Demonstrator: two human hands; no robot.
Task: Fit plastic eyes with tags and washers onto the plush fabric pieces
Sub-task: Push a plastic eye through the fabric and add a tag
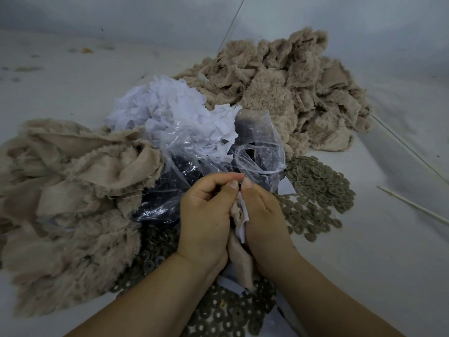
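Observation:
My left hand and my right hand are pressed together at the centre, thumbs up, gripping one beige plush piece that hangs down between the palms. A white tag shows in the gap between the hands. The fingertips pinch something small at the top; the hands hide what it is. Grey-green washers lie spread to the right and more washers lie under my wrists. A clear bag of dark plastic eyes sits just beyond the hands. Behind it is a heap of white tags.
A big pile of beige plush pieces fills the far right, and another plush pile lies at the left. A thin white stick and a pale cord lie on the white table at the right.

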